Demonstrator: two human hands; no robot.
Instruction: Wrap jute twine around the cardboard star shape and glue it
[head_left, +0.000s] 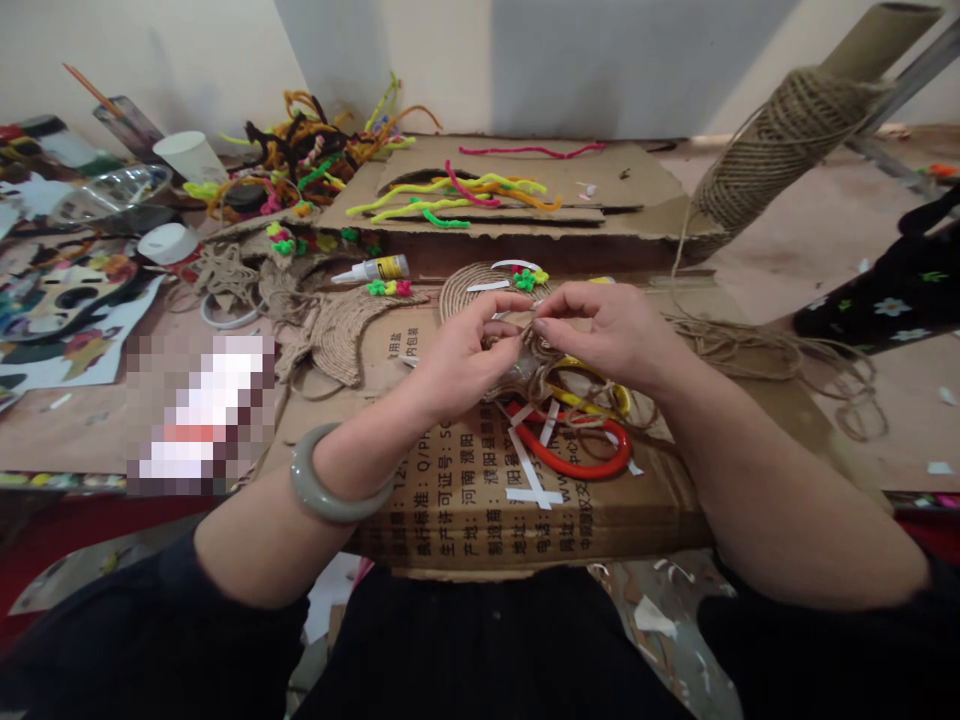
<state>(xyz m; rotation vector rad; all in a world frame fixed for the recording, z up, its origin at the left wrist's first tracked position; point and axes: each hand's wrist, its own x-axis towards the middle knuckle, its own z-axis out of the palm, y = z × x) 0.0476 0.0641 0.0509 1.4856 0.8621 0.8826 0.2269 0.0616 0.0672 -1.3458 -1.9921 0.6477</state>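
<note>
My left hand point(472, 352) and my right hand point(606, 330) meet over the cardboard, fingertips pinched together. Between them is a bit of jute twine point(529, 330), partly hidden by the fingers. Just behind lies a flat disc of coiled twine point(459, 288) with small green, red and yellow pipe-cleaner flowers point(527, 279) on it. Below the hands are loose twine loops, a red scissor handle point(589, 468) and a yellow loop point(624, 398) beside it. To the left rests a twine-covered crescent point(337, 335) with flowers at its tip.
A glue bottle point(375, 269) lies behind the crescent. Pipe cleaners point(457, 190) are on raised cardboard at the back. A large twine roll point(787, 145) leans at right, its strand trailing to a loose heap point(795, 350). White paper strips point(531, 465) lie near the scissor handle.
</note>
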